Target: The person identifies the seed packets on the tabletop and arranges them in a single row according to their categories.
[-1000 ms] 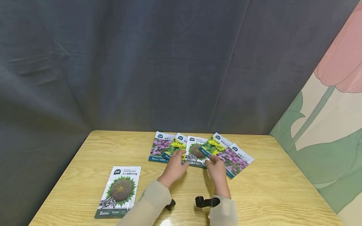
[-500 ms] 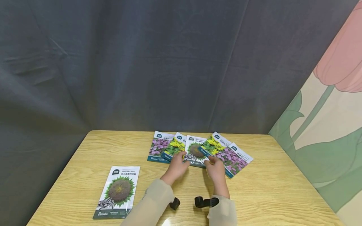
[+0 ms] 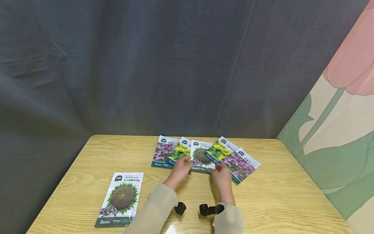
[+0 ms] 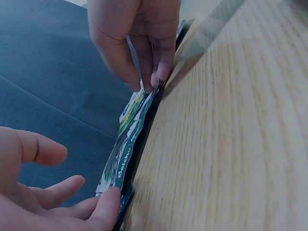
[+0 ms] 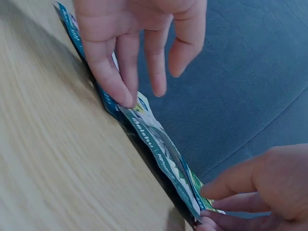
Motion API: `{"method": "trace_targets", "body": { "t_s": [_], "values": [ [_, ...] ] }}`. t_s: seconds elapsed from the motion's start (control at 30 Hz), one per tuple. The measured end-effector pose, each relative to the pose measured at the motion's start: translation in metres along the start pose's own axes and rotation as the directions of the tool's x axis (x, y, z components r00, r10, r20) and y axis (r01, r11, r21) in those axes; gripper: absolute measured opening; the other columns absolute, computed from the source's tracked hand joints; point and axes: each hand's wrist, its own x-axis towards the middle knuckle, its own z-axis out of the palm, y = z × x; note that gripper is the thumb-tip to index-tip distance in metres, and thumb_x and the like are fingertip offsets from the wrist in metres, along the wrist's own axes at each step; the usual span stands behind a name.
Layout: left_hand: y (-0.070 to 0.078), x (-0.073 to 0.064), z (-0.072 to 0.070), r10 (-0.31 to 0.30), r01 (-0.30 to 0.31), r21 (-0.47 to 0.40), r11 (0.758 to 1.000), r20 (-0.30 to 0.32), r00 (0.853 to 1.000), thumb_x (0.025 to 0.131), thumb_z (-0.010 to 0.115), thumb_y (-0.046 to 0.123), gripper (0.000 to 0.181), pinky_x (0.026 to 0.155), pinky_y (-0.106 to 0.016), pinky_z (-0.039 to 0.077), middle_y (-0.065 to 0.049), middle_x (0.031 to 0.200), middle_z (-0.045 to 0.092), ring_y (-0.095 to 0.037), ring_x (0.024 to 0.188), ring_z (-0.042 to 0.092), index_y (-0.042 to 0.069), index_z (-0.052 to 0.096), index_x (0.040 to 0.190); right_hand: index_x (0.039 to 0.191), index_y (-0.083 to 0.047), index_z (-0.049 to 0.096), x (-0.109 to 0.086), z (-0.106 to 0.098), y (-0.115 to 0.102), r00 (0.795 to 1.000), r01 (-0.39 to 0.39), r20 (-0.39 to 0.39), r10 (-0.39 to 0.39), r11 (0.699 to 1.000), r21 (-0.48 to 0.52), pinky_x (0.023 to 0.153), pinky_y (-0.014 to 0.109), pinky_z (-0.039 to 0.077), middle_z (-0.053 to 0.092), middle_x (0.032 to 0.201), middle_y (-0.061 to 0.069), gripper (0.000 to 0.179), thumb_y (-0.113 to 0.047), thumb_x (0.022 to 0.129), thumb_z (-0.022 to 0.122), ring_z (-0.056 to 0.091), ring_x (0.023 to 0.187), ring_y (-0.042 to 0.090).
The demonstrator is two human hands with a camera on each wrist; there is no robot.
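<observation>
A sunflower seed packet (image 3: 201, 156) lies in the middle of a fanned row at the table's back. My left hand (image 3: 180, 170) pinches its lower left corner between thumb and fingers, the other fingers spread. At the lower right corner, my right hand (image 3: 222, 178) pinches the packet with thumb and fingertips. Both wrist views show the packet's green bottom edge (image 4: 126, 156) between the hands, a dark shadow beneath it. A yellow-flower packet (image 3: 221, 150) overlaps its right side. To its left are another yellow-flower packet (image 3: 181, 151) and a purple-flower packet (image 3: 163, 151).
Another purple-flower packet (image 3: 242, 164) lies slanted at the row's right end. A second sunflower seed packet (image 3: 122, 198) lies apart at the front left of the wooden table (image 3: 277, 201). Behind the table's back edge hangs a dark curtain (image 3: 175, 71).
My right hand has closed in on the sunflower packet's lower right corner, and my left fingers have drawn together at the left one. The packets keep their arrangement.
</observation>
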Motion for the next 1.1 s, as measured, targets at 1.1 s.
{"method": "trace_targets", "body": {
  "t_s": [1.1],
  "values": [
    [-0.008, -0.01, -0.011, 0.057, -0.065, -0.123, 0.99, -0.071, 0.996, 0.087, 0.057, -0.009, 0.059, 0.081, -0.04, 0.058, -0.024, 0.129, 0.055, -0.032, 0.106, 0.063, -0.007, 0.046, 0.145, 0.118, 0.017, 0.065, 0.001, 0.01, 0.0, 0.999, -0.03, -0.029, 0.032, 0.996, 0.086, 0.079, 0.04, 0.058, 0.069, 0.106, 0.028, 0.033, 0.01, 0.086, 0.068, 0.065, 0.102, 0.041]
  ]
}}
